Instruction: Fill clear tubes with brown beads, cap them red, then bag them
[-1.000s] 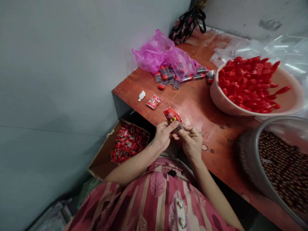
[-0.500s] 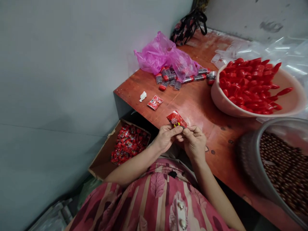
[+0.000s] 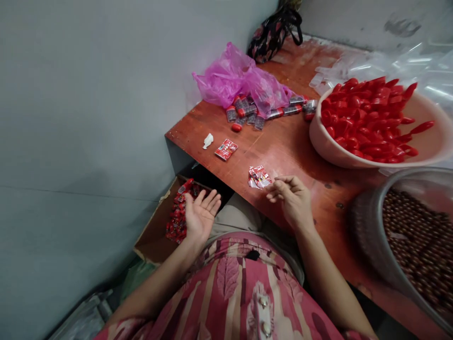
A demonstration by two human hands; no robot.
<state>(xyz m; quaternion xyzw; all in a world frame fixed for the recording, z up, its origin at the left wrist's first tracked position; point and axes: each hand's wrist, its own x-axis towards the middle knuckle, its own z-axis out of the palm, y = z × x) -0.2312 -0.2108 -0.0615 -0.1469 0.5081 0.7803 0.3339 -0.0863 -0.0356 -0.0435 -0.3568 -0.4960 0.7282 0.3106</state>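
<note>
My left hand [image 3: 201,215] is held palm up with fingers spread, over the near side of a cardboard box [image 3: 152,236]. Inside the box lie many small red packets [image 3: 175,226]. One red packet [image 3: 184,189] stands up beside my left thumb, apart from the hand; whether it rests on the pile is unclear. My right hand [image 3: 292,196] hovers at the table's edge with its fingers loosely curled and apart, nothing visible in them. Just left of its fingertips, a few flat red-and-clear wrappers [image 3: 260,177] lie on the table.
On the reddish table [image 3: 283,146] lie a stack of red packets [image 3: 226,149], a crumpled white scrap [image 3: 208,140], a pink bag [image 3: 230,78] and red-capped tubes [image 3: 251,111]. A bowl of red caps [image 3: 371,123] and a tub of brown balls [image 3: 417,236] stand right.
Both hands held a red packet together; they have since parted. My left hand has let go and moved left over the box, while my right hand shifted slightly right. The flat wrappers are now uncovered.
</note>
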